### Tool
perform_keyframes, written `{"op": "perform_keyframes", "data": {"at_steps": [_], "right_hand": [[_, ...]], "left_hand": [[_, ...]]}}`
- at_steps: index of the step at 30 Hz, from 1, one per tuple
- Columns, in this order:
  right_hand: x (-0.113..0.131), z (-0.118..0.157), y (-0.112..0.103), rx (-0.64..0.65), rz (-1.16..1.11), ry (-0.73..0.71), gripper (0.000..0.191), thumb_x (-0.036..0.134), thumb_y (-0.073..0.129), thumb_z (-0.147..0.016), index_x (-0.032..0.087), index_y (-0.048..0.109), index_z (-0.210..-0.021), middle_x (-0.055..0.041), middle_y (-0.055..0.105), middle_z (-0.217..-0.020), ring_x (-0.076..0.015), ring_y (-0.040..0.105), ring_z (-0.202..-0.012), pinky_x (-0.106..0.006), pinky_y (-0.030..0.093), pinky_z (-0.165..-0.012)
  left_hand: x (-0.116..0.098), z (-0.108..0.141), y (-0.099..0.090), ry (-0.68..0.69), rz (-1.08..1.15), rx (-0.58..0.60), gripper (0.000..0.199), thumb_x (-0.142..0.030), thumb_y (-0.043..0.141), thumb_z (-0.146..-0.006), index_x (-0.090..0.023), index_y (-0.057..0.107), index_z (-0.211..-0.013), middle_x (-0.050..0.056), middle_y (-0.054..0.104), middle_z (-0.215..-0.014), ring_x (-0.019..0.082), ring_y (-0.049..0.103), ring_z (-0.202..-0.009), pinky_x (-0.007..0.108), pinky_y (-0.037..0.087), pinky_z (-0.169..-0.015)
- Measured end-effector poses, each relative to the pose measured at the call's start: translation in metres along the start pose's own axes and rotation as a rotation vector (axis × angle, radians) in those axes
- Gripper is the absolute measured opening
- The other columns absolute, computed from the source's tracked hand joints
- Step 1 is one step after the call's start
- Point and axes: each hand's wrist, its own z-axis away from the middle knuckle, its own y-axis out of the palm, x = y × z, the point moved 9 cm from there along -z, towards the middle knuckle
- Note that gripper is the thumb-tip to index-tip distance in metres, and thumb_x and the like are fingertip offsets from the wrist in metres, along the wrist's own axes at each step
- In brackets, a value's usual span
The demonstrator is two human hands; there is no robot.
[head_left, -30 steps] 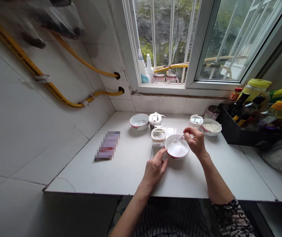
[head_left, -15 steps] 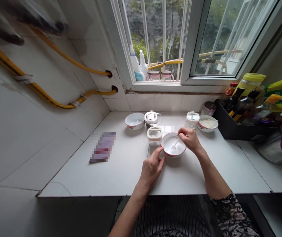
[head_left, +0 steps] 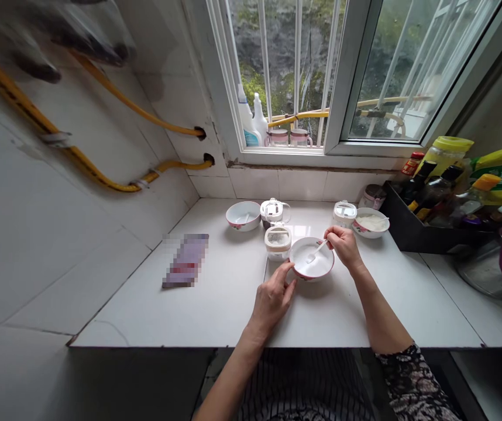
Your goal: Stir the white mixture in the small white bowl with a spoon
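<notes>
A white bowl point(head_left: 312, 270) with a red rim stands on the counter in front of me; its white inside makes any contents hard to tell. My left hand point(head_left: 272, 294) grips its near left side, fingertips at the rim and thumb lower down. Between the fingers of my right hand point(head_left: 342, 245) is the handle of a small white spoon point(head_left: 317, 252), tilted with its head down in the bowl. Just left of the bowl sits a clear lidded jar point(head_left: 278, 244). Behind that are a second lidded jar point(head_left: 272, 212) with dark contents and another bowl point(head_left: 243, 217) with a spoon inside.
Right of my right hand stand a lidded jar point(head_left: 344, 214) and a bowl of white food point(head_left: 371, 223). A black box point(head_left: 426, 235) of bottles and a metal pot point(head_left: 488, 269) occupy the right side. On the left lies a blurred purple packet point(head_left: 187, 260) on the white counter point(head_left: 224, 310).
My right hand has shifted slightly outward to the right, and the spoon now leans lower across the bowl. My left hand keeps its place on the bowl. The whole view has shifted slightly.
</notes>
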Motion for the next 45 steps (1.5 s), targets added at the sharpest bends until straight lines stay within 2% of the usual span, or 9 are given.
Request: {"op": "perform_keyframes", "data": {"at_steps": [6, 13, 16, 20, 22, 27, 30, 39, 45], "right_hand": [[-0.016, -0.005, 0.002, 0.013, -0.236, 0.145, 0.01, 0.027, 0.054, -0.057, 0.02, 0.061, -0.056, 0.0022, 0.056, -0.043, -0.0127, 0.049, -0.046, -0.027, 0.041, -0.052], [-0.003, -0.004, 0.026, 0.011, -0.284, 0.057, 0.017, 0.035, 0.062, -0.069, 0.019, 0.064, -0.075, -0.0036, 0.07, -0.061, -0.015, 0.059, -0.054, -0.028, 0.047, -0.056], [0.024, 0.006, 0.037, -0.003, -0.108, -0.188, 0.018, 0.036, 0.054, -0.084, 0.02, 0.064, -0.086, -0.0048, 0.073, -0.073, -0.0186, 0.066, -0.068, -0.033, 0.051, -0.069], [0.07, 0.038, 0.062, 0.095, 0.312, -0.713, 0.021, 0.02, 0.045, -0.093, 0.022, 0.065, -0.089, -0.0057, 0.074, -0.081, -0.0203, 0.065, -0.079, -0.041, 0.044, -0.091], [0.078, 0.047, 0.065, 0.115, 0.405, -0.83, 0.024, 0.015, 0.043, -0.093, 0.022, 0.066, -0.091, -0.0054, 0.074, -0.081, -0.0203, 0.064, -0.078, -0.042, 0.042, -0.092], [0.069, 0.033, 0.021, -0.1, 0.341, -0.659, 0.019, 0.017, 0.048, -0.087, 0.022, 0.066, -0.088, -0.0033, 0.07, -0.072, -0.0218, 0.062, -0.073, -0.041, 0.045, -0.084], [0.059, 0.025, 0.006, -0.076, 0.361, -0.577, 0.017, 0.016, 0.049, -0.08, 0.023, 0.064, -0.075, -0.0009, 0.066, -0.064, -0.0207, 0.059, -0.067, -0.037, 0.046, -0.08], [0.048, 0.03, 0.037, 0.185, 0.451, -0.578, 0.017, 0.013, 0.046, -0.073, 0.022, 0.058, -0.064, 0.0029, 0.058, -0.055, -0.0133, 0.048, -0.052, -0.034, 0.043, -0.083], [0.022, 0.013, 0.022, 0.115, 0.209, -0.225, 0.015, 0.022, 0.045, -0.068, 0.022, 0.059, -0.061, 0.002, 0.056, -0.05, -0.0145, 0.05, -0.05, -0.029, 0.04, -0.059]], "left_hand": [[0.0, 0.0, 0.001, -0.005, 0.017, -0.004, 0.039, -0.012, 0.056, -0.089, -0.023, 0.051, -0.126, 0.005, 0.073, -0.109, 0.011, 0.067, -0.061, 0.024, 0.056, -0.064], [0.001, -0.001, 0.003, -0.013, 0.046, 0.007, 0.038, -0.013, 0.054, -0.09, -0.024, 0.051, -0.125, 0.007, 0.071, -0.117, 0.012, 0.068, -0.062, 0.025, 0.056, -0.063], [0.0, -0.001, 0.003, -0.003, 0.042, 0.002, 0.037, -0.013, 0.053, -0.09, -0.023, 0.05, -0.126, 0.007, 0.07, -0.12, 0.012, 0.068, -0.063, 0.026, 0.057, -0.065], [0.0, -0.001, 0.003, 0.011, 0.018, -0.012, 0.037, -0.014, 0.053, -0.091, -0.022, 0.05, -0.127, 0.009, 0.069, -0.122, 0.012, 0.068, -0.062, 0.026, 0.057, -0.064], [0.0, 0.0, 0.003, 0.001, 0.012, -0.008, 0.037, -0.014, 0.053, -0.091, -0.023, 0.051, -0.126, 0.008, 0.07, -0.121, 0.012, 0.067, -0.062, 0.026, 0.057, -0.064], [0.0, 0.0, 0.002, -0.007, 0.025, -0.002, 0.039, -0.014, 0.053, -0.09, -0.024, 0.051, -0.128, 0.007, 0.07, -0.118, 0.011, 0.067, -0.061, 0.025, 0.057, -0.064], [0.0, 0.0, 0.001, -0.006, 0.029, 0.0, 0.039, -0.013, 0.054, -0.09, -0.024, 0.051, -0.128, 0.006, 0.071, -0.116, 0.011, 0.067, -0.06, 0.025, 0.057, -0.064], [0.001, 0.001, -0.001, -0.019, 0.02, 0.003, 0.039, -0.013, 0.055, -0.09, -0.024, 0.051, -0.127, 0.006, 0.072, -0.111, 0.012, 0.068, -0.064, 0.024, 0.055, -0.064], [0.002, 0.001, 0.0, -0.011, 0.026, 0.0, 0.04, -0.012, 0.056, -0.09, -0.024, 0.051, -0.128, 0.006, 0.073, -0.108, 0.013, 0.069, -0.064, 0.025, 0.056, -0.066]]}}
